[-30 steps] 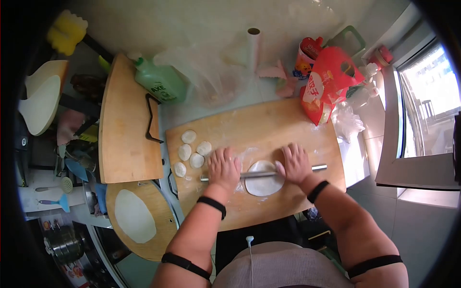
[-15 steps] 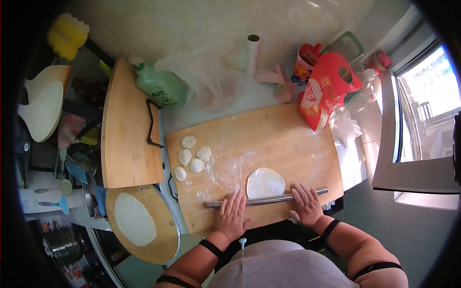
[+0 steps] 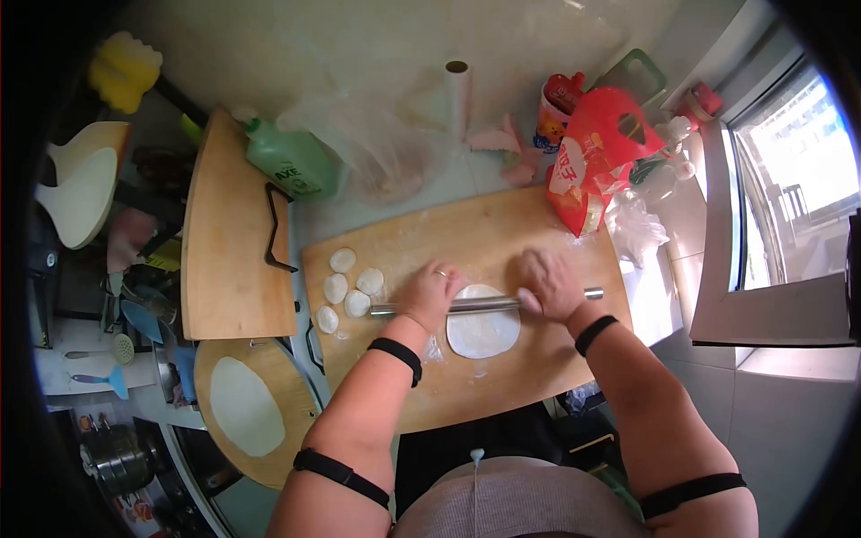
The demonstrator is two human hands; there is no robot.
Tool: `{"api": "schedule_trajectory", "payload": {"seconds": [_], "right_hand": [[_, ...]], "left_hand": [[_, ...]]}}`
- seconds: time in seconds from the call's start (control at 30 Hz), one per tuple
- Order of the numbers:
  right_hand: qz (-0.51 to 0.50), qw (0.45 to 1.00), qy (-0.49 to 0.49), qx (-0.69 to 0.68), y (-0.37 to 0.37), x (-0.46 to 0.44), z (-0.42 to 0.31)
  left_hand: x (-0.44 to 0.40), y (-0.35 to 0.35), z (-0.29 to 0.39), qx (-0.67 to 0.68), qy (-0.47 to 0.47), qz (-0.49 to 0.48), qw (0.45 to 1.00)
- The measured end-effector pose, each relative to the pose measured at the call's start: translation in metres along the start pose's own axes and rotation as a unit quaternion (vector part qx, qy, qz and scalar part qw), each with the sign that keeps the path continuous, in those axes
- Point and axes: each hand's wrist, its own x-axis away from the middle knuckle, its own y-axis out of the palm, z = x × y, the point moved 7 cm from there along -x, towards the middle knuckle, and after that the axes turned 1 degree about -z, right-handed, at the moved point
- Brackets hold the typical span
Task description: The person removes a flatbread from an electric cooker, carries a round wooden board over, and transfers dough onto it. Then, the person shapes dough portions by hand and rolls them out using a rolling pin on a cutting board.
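A metal rolling pin (image 3: 484,306) lies across a flat round of dough (image 3: 482,337), over its upper part. My left hand (image 3: 430,291) is closed over the pin left of the dough, a ring on one finger. On the right side my right hand (image 3: 549,283) has its fingers curled over the pin and its thumb along it; motion blurs it a little. Several small dough pieces (image 3: 335,289) sit at the left of the floured wooden board (image 3: 404,242).
A large dough sheet (image 3: 245,405) lies on a round wooden board (image 3: 215,354) at the left. Another wooden board (image 3: 235,242) stands beside a green bottle (image 3: 291,161). A red bag (image 3: 596,152) is at the back right, near an open window (image 3: 794,179).
Both hands have pushed the rolling pin away from my body, from the dough's near edge to its upper part. My fingers, flatter before, are now curled. The view has shifted slightly.
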Motion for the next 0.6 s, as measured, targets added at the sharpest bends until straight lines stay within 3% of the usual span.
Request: {"api": "schedule_trajectory", "payload": {"seconds": [0.03,0.13,0.17,0.2,0.27,0.33,0.4,0.43,0.53,0.6], "right_hand": [[0.004,1.000,-0.001,0.001,-0.003,0.011,-0.007],[-0.046,0.996,-0.069,0.026,-0.002,0.046,-0.036],[-0.046,0.997,-0.064,0.026,-0.004,0.053,-0.039],[-0.045,0.997,-0.060,0.023,-0.004,0.061,-0.045],[-0.033,0.998,-0.055,0.027,-0.020,0.073,-0.064],[-0.027,0.998,-0.049,0.034,-0.028,0.090,-0.073],[-0.030,0.998,-0.047,0.012,-0.036,0.106,-0.080],[-0.039,0.998,-0.045,0.001,-0.041,0.111,-0.084],[-0.053,0.997,-0.045,-0.016,-0.043,0.129,-0.090],[-0.048,0.997,-0.045,-0.041,-0.044,0.134,-0.094]], "left_hand": [[0.004,0.004,0.009,0.047,0.038,0.078,0.995],[0.008,0.017,0.021,0.010,-0.021,0.058,0.998],[0.008,0.019,0.021,0.028,-0.071,-0.002,0.997],[0.006,0.014,0.023,0.026,-0.071,0.001,0.997],[0.011,0.031,0.015,-0.058,-0.109,-0.183,0.975],[0.029,0.018,0.021,0.004,-0.137,-0.193,0.971],[0.044,-0.005,0.031,0.057,0.005,-0.092,0.994],[0.061,-0.029,0.043,0.105,0.028,-0.049,0.993],[0.102,-0.077,0.056,0.087,-0.001,-0.038,0.995],[0.124,-0.099,0.047,-0.052,0.026,0.074,0.996]]}}
